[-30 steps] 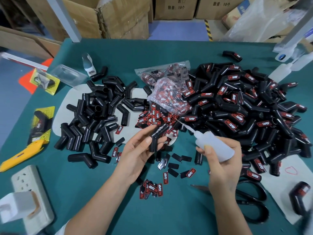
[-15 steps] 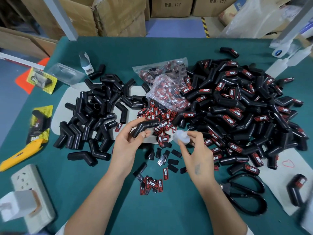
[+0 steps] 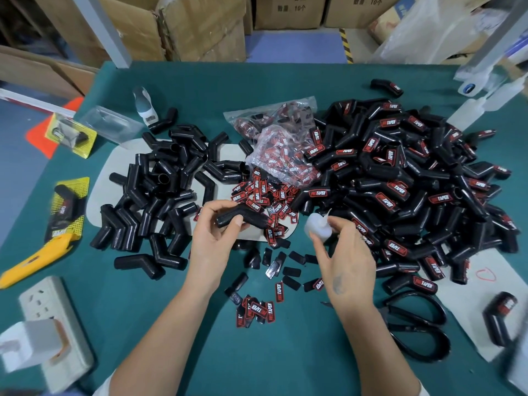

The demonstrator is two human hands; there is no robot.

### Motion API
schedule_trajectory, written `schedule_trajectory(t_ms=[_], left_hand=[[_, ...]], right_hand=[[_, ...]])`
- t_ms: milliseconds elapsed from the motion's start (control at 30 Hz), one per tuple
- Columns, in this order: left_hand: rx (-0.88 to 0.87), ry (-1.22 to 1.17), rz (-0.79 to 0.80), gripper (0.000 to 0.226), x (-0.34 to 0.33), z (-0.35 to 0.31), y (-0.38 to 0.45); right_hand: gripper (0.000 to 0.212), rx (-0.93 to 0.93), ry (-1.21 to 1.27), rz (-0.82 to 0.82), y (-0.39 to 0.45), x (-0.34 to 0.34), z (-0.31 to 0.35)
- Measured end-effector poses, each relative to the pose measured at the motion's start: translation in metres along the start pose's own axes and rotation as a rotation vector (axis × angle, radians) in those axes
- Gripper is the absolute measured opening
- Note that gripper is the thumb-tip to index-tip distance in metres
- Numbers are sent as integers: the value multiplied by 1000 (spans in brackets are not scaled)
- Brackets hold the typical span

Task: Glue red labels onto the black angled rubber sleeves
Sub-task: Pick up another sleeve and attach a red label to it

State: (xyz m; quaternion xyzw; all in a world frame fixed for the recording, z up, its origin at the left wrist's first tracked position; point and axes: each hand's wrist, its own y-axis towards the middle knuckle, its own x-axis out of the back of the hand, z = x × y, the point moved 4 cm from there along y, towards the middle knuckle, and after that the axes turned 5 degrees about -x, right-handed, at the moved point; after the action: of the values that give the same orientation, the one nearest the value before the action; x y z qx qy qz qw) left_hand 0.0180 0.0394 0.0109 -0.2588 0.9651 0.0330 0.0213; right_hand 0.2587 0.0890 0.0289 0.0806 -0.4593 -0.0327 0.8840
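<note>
My left hand [image 3: 213, 241] grips a black angled rubber sleeve [image 3: 243, 218] at mid-table, holding it level. My right hand [image 3: 344, 258] holds a small white glue bottle [image 3: 318, 227], its thin nozzle pointing up and away, a short gap to the right of the sleeve. Loose red labels [image 3: 264, 198] lie heaped just beyond the sleeve, and more labels [image 3: 257, 310] lie between my forearms. A pile of plain black sleeves [image 3: 160, 192] sits to the left. A large pile of labelled sleeves [image 3: 405, 178] fills the right.
Clear bags of labels [image 3: 283, 150] lie at the centre back. Black scissors [image 3: 417, 330] rest by my right forearm. A yellow utility knife [image 3: 37, 258] and a power strip [image 3: 54, 332] lie at the left. Spare glue bottles [image 3: 468, 110] stand at the far right; cardboard boxes behind.
My left hand turned the sleeve from upright to level. My right hand brought the glue bottle down and left, from a raised tilt to beside the sleeve.
</note>
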Motion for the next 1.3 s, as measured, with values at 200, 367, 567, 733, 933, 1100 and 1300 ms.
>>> schedule_trajectory(t_ms=[200, 367, 567, 733, 933, 1100, 1300], left_hand=[[-26, -86, -4, 27, 1, -2, 2], [-76, -91, 27, 42, 0, -3, 4], [-104, -97, 110, 53, -2, -7, 1], [-102, -69, 151, 60, -1, -9, -1], [-130, -58, 168, 56, -2, -11, -3], [-148, -14, 154, 58, 0, -12, -4], [-154, 45, 129, 57, 3, -10, -2]], right_hand=[[24, 487, 87, -272, -36, 23, 26], [71, 616, -225, 130, -38, -24, 61], [45, 568, -347, 214, -14, -41, 69], [50, 576, -354, 66, -15, -32, 67], [68, 385, -176, 210, -26, -33, 53], [62, 249, -50, 337, -31, -34, 47], [34, 260, -173, 291, -23, -30, 57]])
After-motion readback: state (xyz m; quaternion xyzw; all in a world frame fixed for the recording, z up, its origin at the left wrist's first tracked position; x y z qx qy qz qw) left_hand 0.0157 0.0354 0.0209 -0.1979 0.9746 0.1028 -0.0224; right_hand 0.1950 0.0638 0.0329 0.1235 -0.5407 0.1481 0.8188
